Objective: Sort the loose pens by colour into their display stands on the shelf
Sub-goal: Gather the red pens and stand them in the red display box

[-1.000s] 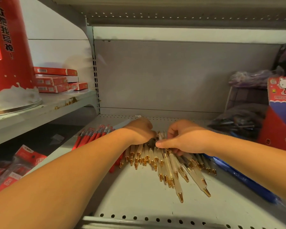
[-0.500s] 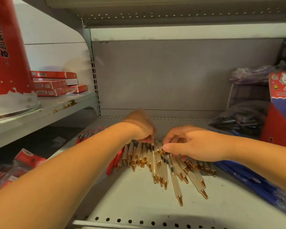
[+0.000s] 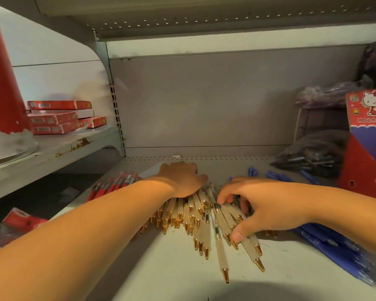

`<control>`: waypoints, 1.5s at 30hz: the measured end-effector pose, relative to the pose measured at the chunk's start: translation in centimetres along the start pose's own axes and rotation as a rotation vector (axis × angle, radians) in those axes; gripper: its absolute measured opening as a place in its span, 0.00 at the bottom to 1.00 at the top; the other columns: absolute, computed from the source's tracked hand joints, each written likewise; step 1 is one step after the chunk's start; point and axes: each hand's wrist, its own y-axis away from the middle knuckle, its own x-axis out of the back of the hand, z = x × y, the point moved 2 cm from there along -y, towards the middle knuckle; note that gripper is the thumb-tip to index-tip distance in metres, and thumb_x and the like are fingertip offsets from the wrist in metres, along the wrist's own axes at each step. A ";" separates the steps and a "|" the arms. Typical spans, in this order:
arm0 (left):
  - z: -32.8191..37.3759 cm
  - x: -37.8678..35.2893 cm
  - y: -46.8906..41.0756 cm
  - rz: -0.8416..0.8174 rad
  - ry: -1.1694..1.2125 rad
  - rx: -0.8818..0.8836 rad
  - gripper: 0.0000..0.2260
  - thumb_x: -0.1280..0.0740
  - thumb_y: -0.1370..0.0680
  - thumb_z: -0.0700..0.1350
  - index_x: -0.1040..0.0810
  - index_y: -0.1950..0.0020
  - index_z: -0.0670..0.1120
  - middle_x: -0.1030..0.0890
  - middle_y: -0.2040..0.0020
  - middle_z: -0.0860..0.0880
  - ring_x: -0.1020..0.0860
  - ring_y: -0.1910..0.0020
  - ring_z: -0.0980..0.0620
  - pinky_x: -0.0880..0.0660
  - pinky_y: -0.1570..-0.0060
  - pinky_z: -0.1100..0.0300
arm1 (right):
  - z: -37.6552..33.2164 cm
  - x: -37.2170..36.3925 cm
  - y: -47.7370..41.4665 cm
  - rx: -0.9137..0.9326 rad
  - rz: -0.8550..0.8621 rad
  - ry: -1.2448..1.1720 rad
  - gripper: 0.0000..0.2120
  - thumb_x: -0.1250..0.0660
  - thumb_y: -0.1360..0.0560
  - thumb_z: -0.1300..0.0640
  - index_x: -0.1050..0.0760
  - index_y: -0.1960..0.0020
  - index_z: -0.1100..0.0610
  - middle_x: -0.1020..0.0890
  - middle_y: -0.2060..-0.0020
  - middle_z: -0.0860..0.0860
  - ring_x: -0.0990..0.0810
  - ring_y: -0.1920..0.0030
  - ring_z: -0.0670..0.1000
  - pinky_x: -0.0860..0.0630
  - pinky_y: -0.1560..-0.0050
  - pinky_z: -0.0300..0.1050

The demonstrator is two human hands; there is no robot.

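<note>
Left hand [image 3: 182,180] lies flat on the gold-tipped pens [image 3: 195,216], right hand [image 3: 267,208] with curled fingers raking them; best kept parallel, clear of red pens [image 3: 115,184].

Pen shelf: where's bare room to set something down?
Free: grey metal shelf in front of the gold-tipped white pens, and the back strip along the wall. Crowded: red pens left, blue pens right.

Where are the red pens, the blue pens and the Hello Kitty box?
red pens [image 3: 111,187], head view, middle of barrels
blue pens [image 3: 326,242], head view, barrels
Hello Kitty box [image 3: 369,109], head view, front panel
</note>
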 end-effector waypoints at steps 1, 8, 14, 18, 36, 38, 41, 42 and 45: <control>0.2 -0.3 -0.2 -0.056 0.046 -0.018 0.28 0.50 0.20 0.67 0.31 0.28 0.52 0.24 0.33 0.48 0.27 0.35 0.45 0.35 0.33 0.45 | 0.1 -0.1 -0.2 -0.005 0.005 -0.015 0.30 0.29 0.34 0.31 0.36 0.35 0.32 0.30 0.50 0.31 0.26 0.53 0.38 0.30 0.60 0.31; 0.0 -1.2 -0.6 -0.139 0.268 -0.067 0.27 0.45 0.24 0.68 0.26 0.34 0.53 0.20 0.43 0.52 0.23 0.46 0.52 0.27 0.39 0.48 | -0.4 -1.0 -0.9 -0.021 0.146 -0.094 0.26 0.29 0.32 0.34 0.33 0.38 0.36 0.27 0.51 0.38 0.24 0.54 0.42 0.22 0.55 0.38; 0.4 -1.4 -0.3 -0.166 0.200 -0.063 0.33 0.48 0.26 0.69 0.26 0.32 0.50 0.23 0.36 0.48 0.25 0.41 0.49 0.28 0.38 0.48 | -1.6 -0.8 1.3 0.040 -0.050 -0.072 0.49 0.34 0.43 0.19 0.53 0.29 0.29 0.37 0.33 0.30 0.34 0.36 0.34 0.33 0.38 0.35; 0.1 -1.3 -0.5 -0.166 0.240 -0.075 0.25 0.43 0.22 0.65 0.26 0.34 0.49 0.21 0.43 0.50 0.24 0.47 0.53 0.27 0.45 0.54 | -3.0 -2.3 2.1 0.056 -0.021 0.075 0.58 0.39 0.45 0.16 0.68 0.28 0.33 0.48 0.26 0.33 0.43 0.28 0.42 0.42 0.27 0.44; 0.0 -1.3 -0.3 -0.068 0.377 -0.066 0.24 0.37 0.22 0.61 0.30 0.30 0.52 0.25 0.36 0.51 0.27 0.40 0.51 0.30 0.42 0.56 | -3.9 -3.9 0.3 -0.036 0.281 0.100 0.31 0.45 0.35 0.22 0.39 0.39 0.39 0.29 0.45 0.39 0.33 0.44 0.45 0.33 0.46 0.41; 0.0 -1.3 -0.3 -0.081 0.321 -0.054 0.26 0.40 0.22 0.64 0.30 0.30 0.52 0.25 0.36 0.50 0.27 0.41 0.50 0.29 0.39 0.53 | -4.0 -4.1 0.3 -0.050 0.260 0.084 0.38 0.47 0.38 0.18 0.40 0.36 0.39 0.30 0.42 0.38 0.33 0.43 0.45 0.33 0.45 0.42; -0.1 -1.2 -0.4 -0.092 0.303 -0.067 0.22 0.40 0.22 0.65 0.26 0.36 0.52 0.22 0.42 0.50 0.25 0.46 0.52 0.27 0.41 0.52 | -4.0 -4.1 -0.2 -0.088 0.281 0.067 0.40 0.48 0.38 0.17 0.37 0.35 0.41 0.28 0.41 0.40 0.31 0.42 0.46 0.30 0.43 0.43; -0.2 -1.2 -0.4 -0.085 0.307 -0.069 0.21 0.40 0.22 0.64 0.25 0.37 0.52 0.21 0.43 0.51 0.25 0.46 0.52 0.27 0.42 0.53 | -4.0 -4.1 -0.4 -0.100 0.297 0.067 0.39 0.47 0.37 0.18 0.37 0.35 0.41 0.27 0.40 0.41 0.31 0.42 0.46 0.30 0.42 0.43; -0.5 -1.3 -0.6 -0.051 0.338 -0.063 0.18 0.38 0.22 0.62 0.24 0.40 0.51 0.21 0.44 0.51 0.25 0.47 0.53 0.27 0.45 0.55 | -3.8 -4.4 -0.9 -0.108 0.335 0.087 0.37 0.46 0.34 0.21 0.37 0.32 0.43 0.27 0.37 0.43 0.31 0.38 0.48 0.32 0.39 0.44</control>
